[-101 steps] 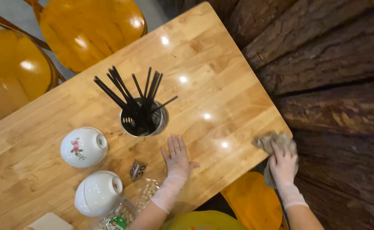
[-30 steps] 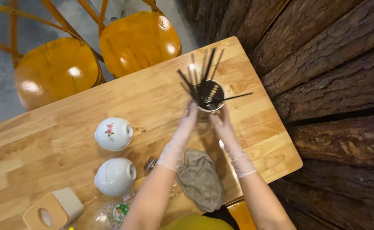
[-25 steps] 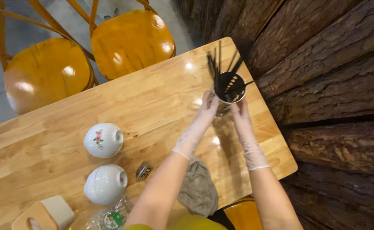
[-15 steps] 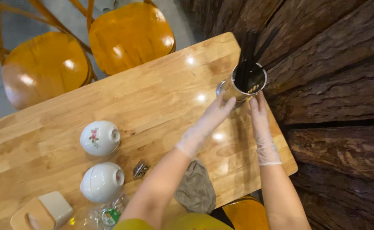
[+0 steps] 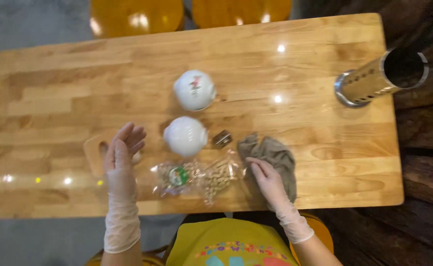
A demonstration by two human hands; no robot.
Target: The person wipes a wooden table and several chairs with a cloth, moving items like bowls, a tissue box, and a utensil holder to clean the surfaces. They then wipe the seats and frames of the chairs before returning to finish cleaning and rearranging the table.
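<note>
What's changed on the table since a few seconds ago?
The metal holder went from mid-table to the right edge by the wall; both hands have let go of it. The right hand now rests on the cloth; the left hand hovers open. The two white bowls stayed put.

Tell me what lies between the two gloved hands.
In the head view, a clear bag of nuts lies on the table between the left hand and right hand.

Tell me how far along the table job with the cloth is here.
Done: the metal utensil holder stands off at the right end of the table. In hand: the right hand lies flat on the grey cloth; the left hand hovers open, holding nothing. Left: two white pots, a bag of nuts and a small dark item crowd the middle beside the cloth.
</note>
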